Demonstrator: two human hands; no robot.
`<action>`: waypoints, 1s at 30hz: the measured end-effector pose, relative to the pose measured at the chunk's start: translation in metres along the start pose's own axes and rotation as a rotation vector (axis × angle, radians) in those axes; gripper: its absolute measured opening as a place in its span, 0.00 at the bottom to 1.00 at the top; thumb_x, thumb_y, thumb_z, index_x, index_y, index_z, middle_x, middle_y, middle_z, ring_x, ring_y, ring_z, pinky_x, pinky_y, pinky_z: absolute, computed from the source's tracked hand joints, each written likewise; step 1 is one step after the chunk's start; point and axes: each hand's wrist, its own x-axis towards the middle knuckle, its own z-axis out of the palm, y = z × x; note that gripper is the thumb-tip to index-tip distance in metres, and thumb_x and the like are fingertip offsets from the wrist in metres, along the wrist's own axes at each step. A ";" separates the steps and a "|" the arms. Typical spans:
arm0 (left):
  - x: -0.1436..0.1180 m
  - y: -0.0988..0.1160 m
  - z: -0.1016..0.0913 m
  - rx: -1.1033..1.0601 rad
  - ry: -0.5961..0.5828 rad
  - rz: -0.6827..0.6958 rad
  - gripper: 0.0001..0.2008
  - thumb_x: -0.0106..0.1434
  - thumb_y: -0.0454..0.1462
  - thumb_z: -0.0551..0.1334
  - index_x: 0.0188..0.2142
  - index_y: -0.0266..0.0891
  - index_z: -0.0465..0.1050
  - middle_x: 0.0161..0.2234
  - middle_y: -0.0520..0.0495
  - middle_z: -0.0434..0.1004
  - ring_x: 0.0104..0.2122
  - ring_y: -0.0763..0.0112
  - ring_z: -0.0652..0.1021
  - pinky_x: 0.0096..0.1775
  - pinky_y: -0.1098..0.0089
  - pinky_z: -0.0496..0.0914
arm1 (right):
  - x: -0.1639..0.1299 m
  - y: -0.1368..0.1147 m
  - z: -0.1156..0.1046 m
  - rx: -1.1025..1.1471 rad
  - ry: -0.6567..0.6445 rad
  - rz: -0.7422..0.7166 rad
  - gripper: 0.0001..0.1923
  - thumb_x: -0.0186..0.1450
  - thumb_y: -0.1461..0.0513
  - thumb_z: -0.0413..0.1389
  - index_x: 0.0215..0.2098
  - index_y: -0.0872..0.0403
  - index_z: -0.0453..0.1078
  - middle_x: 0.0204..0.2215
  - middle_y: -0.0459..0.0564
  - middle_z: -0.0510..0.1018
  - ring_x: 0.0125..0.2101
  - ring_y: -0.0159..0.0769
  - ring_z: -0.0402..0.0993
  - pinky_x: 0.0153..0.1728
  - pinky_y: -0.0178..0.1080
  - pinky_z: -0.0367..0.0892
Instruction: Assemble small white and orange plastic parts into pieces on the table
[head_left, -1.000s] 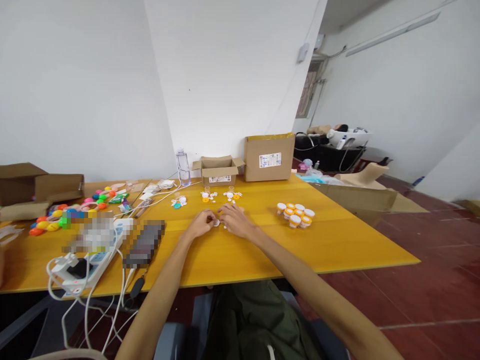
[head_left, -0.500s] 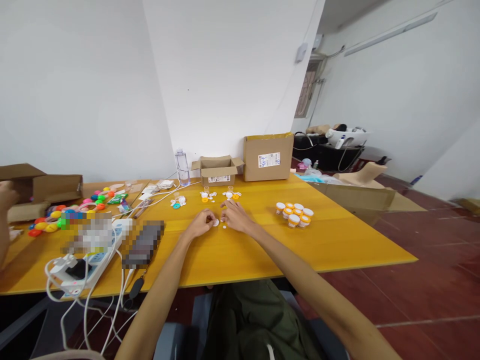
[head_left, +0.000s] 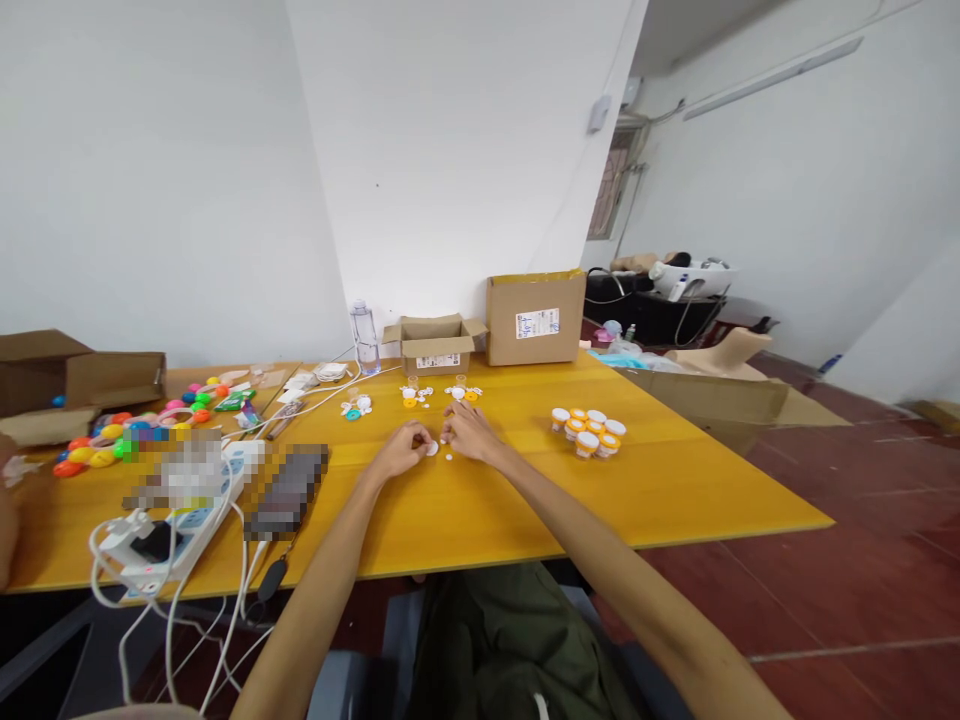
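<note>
My left hand (head_left: 403, 450) is closed, thumb and fingertips pinched at the edge of a small white disc (head_left: 432, 449) low over the tabletop. Just to its right, my right hand (head_left: 472, 434) has its fingers bent down and drawn together; whatever is between the fingertips is too small to make out. A tiny white piece (head_left: 448, 457) lies on the table below those fingertips. Beyond my hands sit small groups of white parts, one with an orange ring (head_left: 409, 400), another with an orange ring (head_left: 470, 395) and one with a teal ring (head_left: 352, 411).
Several small tubs with white and orange lids (head_left: 587, 440) cluster at the right. At the back stand an open carton (head_left: 435, 362), a larger box (head_left: 534, 325) and a bottle (head_left: 365, 340). A power strip (head_left: 225, 490), cables and colourful balls (head_left: 105, 457) occupy the left.
A co-worker's hand at the far left has dropped from beside the open box, leaving only part of an arm at the frame edge. My own hands have hardly moved.
</note>
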 end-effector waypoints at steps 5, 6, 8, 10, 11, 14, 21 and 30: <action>-0.001 0.000 0.000 -0.024 -0.017 -0.007 0.03 0.55 0.31 0.62 0.27 0.39 0.74 0.31 0.48 0.76 0.34 0.67 0.75 0.42 0.66 0.72 | 0.003 -0.003 0.000 -0.022 -0.001 0.024 0.06 0.63 0.63 0.60 0.29 0.51 0.78 0.46 0.56 0.75 0.51 0.45 0.68 0.46 0.42 0.65; -0.001 0.000 0.000 -0.032 -0.019 -0.007 0.03 0.56 0.32 0.62 0.27 0.39 0.74 0.31 0.48 0.76 0.34 0.67 0.75 0.42 0.66 0.72 | 0.003 -0.004 0.000 -0.023 0.000 0.036 0.06 0.63 0.63 0.60 0.29 0.51 0.78 0.46 0.56 0.75 0.51 0.45 0.68 0.46 0.43 0.65; -0.001 0.000 0.000 -0.045 -0.020 -0.010 0.02 0.56 0.32 0.63 0.27 0.39 0.74 0.31 0.48 0.76 0.35 0.67 0.76 0.42 0.66 0.72 | 0.003 -0.005 0.001 -0.022 -0.004 0.043 0.06 0.63 0.64 0.59 0.29 0.52 0.78 0.46 0.57 0.75 0.51 0.46 0.68 0.46 0.44 0.65; -0.001 0.000 0.000 -0.051 -0.021 -0.014 0.02 0.55 0.32 0.63 0.27 0.39 0.74 0.31 0.48 0.76 0.34 0.67 0.76 0.42 0.66 0.72 | 0.003 -0.006 0.001 -0.024 -0.013 0.036 0.07 0.64 0.63 0.58 0.29 0.52 0.78 0.47 0.57 0.75 0.51 0.47 0.68 0.45 0.44 0.66; 0.000 0.000 0.000 -0.049 -0.021 -0.014 0.03 0.55 0.31 0.63 0.27 0.39 0.74 0.31 0.48 0.76 0.34 0.68 0.76 0.42 0.66 0.72 | 0.003 -0.005 0.002 -0.026 -0.015 0.035 0.08 0.64 0.63 0.58 0.29 0.52 0.78 0.47 0.57 0.75 0.51 0.47 0.67 0.45 0.44 0.66; -0.001 0.001 0.000 -0.041 -0.019 -0.011 0.04 0.55 0.30 0.62 0.26 0.39 0.73 0.30 0.49 0.76 0.33 0.68 0.75 0.42 0.66 0.72 | 0.003 -0.003 0.004 -0.036 -0.003 0.021 0.08 0.64 0.63 0.58 0.29 0.52 0.78 0.47 0.57 0.75 0.51 0.46 0.67 0.45 0.44 0.66; 0.000 -0.001 -0.001 -0.058 -0.028 -0.019 0.03 0.55 0.32 0.62 0.28 0.38 0.75 0.31 0.48 0.76 0.33 0.68 0.75 0.41 0.66 0.72 | -0.001 -0.001 0.009 -0.022 0.095 0.011 0.08 0.66 0.62 0.57 0.31 0.51 0.77 0.47 0.55 0.74 0.51 0.44 0.67 0.46 0.43 0.64; 0.001 -0.005 -0.001 -0.090 -0.038 -0.008 0.02 0.56 0.33 0.64 0.27 0.38 0.73 0.30 0.50 0.74 0.35 0.69 0.74 0.44 0.65 0.70 | -0.026 -0.015 0.025 0.061 0.180 -0.085 0.05 0.66 0.60 0.59 0.38 0.50 0.76 0.50 0.54 0.73 0.52 0.45 0.63 0.50 0.48 0.60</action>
